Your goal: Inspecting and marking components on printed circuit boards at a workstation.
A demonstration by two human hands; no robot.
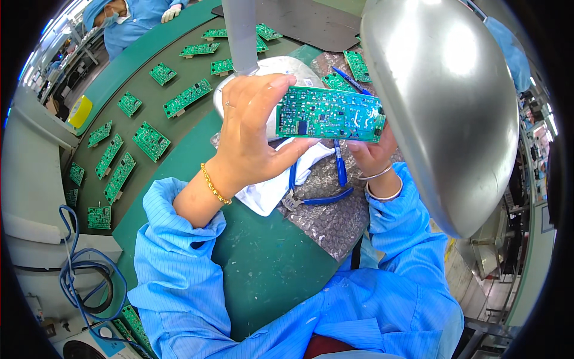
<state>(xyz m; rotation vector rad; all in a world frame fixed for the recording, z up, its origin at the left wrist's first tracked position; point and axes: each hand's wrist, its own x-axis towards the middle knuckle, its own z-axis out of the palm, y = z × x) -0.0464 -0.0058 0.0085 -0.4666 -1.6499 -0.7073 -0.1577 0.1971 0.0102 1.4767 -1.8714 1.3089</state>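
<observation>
Looming closest on the right, a silver hood (442, 107) fills much of the head view, and just left of its rim is a green board (332, 112) held up level above the bench (251, 281), its face dotted with small parts. The left hand (248, 128) grips its left end, fingers curled at the far corner and thumb reaching along the near edge. The right hand (373, 149) is closed at the near right corner, thumb at the edge, most of its fingers hidden behind. Beneath lie blue cutters (326, 199), a marker (341, 170) and a white cloth (260, 194) on bubble wrap (323, 233), all unheld. Farther off, two spare boards (357, 66) rest near a blue pen (353, 81). More boards (188, 97) are spread along the belt (143, 84), curving from far centre to near left; a co-worker (137, 24) sits beyond it. As a judgement, this one board is mid-handling, not yet put down; which of the others are done or left cannot be told.
</observation>
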